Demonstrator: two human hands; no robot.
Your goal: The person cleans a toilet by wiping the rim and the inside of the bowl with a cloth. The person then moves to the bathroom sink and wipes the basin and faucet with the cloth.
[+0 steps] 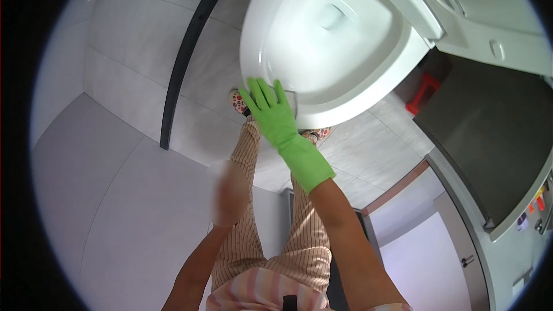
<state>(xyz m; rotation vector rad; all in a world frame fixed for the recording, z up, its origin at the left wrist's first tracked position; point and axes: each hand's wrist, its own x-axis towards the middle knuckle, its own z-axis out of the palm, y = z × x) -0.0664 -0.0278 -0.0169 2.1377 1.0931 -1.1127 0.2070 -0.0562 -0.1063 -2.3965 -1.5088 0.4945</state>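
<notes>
My right hand (269,109) wears a long green rubber glove. It lies flat, fingers spread, on the front rim of a white toilet bowl (322,34). A grey pad (291,101) shows under its fingers, pressed against the rim. My left hand (230,193) hangs lower, over my striped trouser leg, pale and smeared by motion blur. I cannot make out anything in it. The bowl's seat (403,0) is raised behind it.
My patterned slippers (237,101) stand on grey floor tiles right below the bowl. A black strip (184,57) runs across the floor at left. A red object (423,89) sits beside the toilet, next to a dark-topped appliance (489,138). A white door (426,265) is at lower right.
</notes>
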